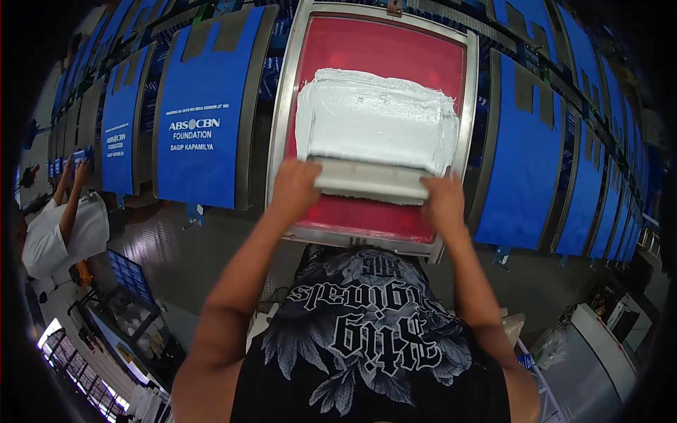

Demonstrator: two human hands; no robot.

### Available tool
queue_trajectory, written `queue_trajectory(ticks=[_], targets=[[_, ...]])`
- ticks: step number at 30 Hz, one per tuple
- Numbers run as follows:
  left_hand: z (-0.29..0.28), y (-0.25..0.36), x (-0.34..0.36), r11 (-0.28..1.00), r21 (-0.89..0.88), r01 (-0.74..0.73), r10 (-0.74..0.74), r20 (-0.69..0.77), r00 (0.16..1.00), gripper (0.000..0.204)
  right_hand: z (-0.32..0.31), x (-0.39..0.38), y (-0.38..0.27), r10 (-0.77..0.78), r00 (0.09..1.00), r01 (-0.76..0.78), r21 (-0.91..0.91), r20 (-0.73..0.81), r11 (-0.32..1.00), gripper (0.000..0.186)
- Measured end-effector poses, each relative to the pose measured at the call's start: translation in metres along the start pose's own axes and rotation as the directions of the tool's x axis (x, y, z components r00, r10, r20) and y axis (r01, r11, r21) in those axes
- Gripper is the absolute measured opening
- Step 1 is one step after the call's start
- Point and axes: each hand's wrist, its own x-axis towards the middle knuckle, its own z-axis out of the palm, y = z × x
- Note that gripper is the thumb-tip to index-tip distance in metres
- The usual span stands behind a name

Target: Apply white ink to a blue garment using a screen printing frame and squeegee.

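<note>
In front of me lies a screen-printing frame (281,127) with metal sides and a red mesh (381,37). A thick patch of white ink (377,116) covers the middle of the mesh. Across the near edge of the ink lies a wide pale squeegee (374,178), gripped at both ends. My left hand (297,185) is closed round its left end. At its right end my right hand (444,201) is closed too. White ink shows along the squeegee's edge. What lies under the frame is hidden.
Blue printed fabric pieces (201,106) lie on boards to the left, and plain blue pieces (522,148) on boards to the right. At the far left, another person in a white shirt (67,225) has both hands at the row. A pale cabinet (582,359) stands lower right.
</note>
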Motion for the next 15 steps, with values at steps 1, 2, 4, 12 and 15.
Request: queue_trajectory(ticks=[1,2,4,12,15], targets=[[-0.003,-0.010,0.034,0.994,0.036,0.102,-0.105,0.088,0.991,0.028,0.000,0.032,0.016,0.025,0.999,-0.027,-0.031,-0.039,0.999,0.044],[-0.005,-0.018,0.067,0.999,0.042,0.034,-0.032,-0.054,0.998,0.024,0.001,0.066,0.027,0.056,0.998,-0.057,-0.122,-0.011,0.991,0.031],[-0.016,-0.032,0.123,0.994,0.077,0.075,-0.072,-0.040,0.997,0.025,-0.013,0.118,0.048,-0.031,0.993,0.012,-0.168,-0.113,0.986,0.032],[-0.025,0.014,-0.039,0.999,0.029,-0.021,0.018,0.116,0.993,0.032,-0.029,-0.030,-0.022,0.133,0.960,-0.120,-0.066,0.248,0.991,0.048],[-0.012,0.018,-0.043,0.998,-0.001,-0.059,0.059,-0.001,0.998,0.033,-0.007,-0.031,-0.016,0.068,0.992,-0.078,0.093,0.104,0.993,0.047]])
